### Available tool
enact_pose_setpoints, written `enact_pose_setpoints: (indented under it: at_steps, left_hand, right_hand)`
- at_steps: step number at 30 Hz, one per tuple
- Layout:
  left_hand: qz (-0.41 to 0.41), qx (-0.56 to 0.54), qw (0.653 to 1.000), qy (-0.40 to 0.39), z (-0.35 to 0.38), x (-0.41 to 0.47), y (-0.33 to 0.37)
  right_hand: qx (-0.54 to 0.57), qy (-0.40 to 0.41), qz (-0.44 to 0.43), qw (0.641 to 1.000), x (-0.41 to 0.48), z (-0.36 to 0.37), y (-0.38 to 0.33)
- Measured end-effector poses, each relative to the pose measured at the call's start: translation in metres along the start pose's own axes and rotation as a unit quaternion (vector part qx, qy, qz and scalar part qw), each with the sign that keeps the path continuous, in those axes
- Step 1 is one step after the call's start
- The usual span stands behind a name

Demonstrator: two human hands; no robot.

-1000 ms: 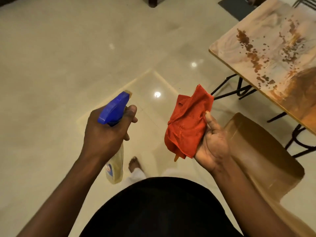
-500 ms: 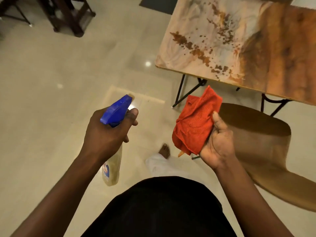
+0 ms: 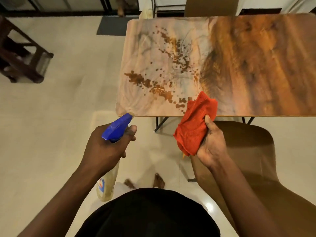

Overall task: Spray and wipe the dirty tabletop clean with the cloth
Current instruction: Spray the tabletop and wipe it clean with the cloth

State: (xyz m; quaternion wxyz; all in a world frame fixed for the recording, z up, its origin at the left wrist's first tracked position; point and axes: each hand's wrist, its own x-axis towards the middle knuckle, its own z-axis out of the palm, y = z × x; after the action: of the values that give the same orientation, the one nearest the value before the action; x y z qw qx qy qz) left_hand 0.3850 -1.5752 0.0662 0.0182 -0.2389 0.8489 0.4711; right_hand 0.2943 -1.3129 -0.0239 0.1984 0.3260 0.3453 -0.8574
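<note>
Compared to half a second ago, the stained counter [image 3: 222, 65] sits way closer and square-on now, brown splatter across its left half. Left hand [image 3: 109, 149] has a closed grip round the spray bottle [image 3: 118, 129]. Right hand [image 3: 212, 147] clutches the red cloth [image 3: 195, 124], held above the counter's near edge, not touching it.

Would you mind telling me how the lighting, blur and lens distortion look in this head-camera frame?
Head view: warm, dim indoor light; a small glare spot on the floor tiles; the feet are motion-blurred; the wide lens bows the tabletop edges; the spray bottle and cloth read fairly sharp.
</note>
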Motion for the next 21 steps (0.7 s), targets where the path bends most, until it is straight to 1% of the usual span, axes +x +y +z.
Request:
enact_pose_setpoints:
  at_steps: [4, 8, 10, 12, 14, 16, 17, 18, 20, 21]
  left_hand:
    - [0.013, 0.019, 0.999, -0.026, 0.015, 0.050, 0.012]
    - [0.017, 0.040, 0.998, -0.046, 0.030, 0.100, 0.020]
    - [0.012, 0.057, 0.997, -0.057, 0.036, 0.127, 0.022]
    - [0.013, 0.063, 0.995, -0.070, 0.041, 0.153, 0.024]
    - [0.015, 0.064, 0.994, -0.090, 0.043, 0.181, 0.026]
    - [0.016, 0.066, 0.992, -0.106, 0.044, 0.203, 0.029]
    - [0.013, 0.067, 0.991, -0.113, 0.045, 0.214, 0.029]
    - [0.010, 0.068, 0.990, -0.119, 0.045, 0.224, 0.030]
    - [0.005, 0.065, 0.990, -0.121, 0.045, 0.241, 0.032]
    - [0.004, 0.063, 0.991, -0.118, 0.044, 0.246, 0.033]
  right_hand:
    - [0.011, 0.070, -0.041, 0.997, 0.026, -0.002, -0.021]
    - [-0.005, 0.154, -0.064, 0.986, 0.068, -0.007, -0.048]
    - [-0.045, 0.196, -0.104, 0.974, 0.097, -0.008, -0.067]
    - [-0.140, 0.237, -0.152, 0.949, 0.129, -0.012, -0.083]
    - [-0.245, 0.272, -0.187, 0.912, 0.163, -0.016, -0.096]
    - [-0.376, 0.294, -0.180, 0.860, 0.202, -0.025, -0.101]
    - [-0.454, 0.302, -0.160, 0.823, 0.220, -0.027, -0.099]
    - [-0.533, 0.303, -0.141, 0.777, 0.236, -0.025, -0.094]
    - [-0.669, 0.288, -0.129, 0.673, 0.260, -0.012, -0.067]
    - [-0.718, 0.275, -0.132, 0.626, 0.267, 0.000, -0.048]
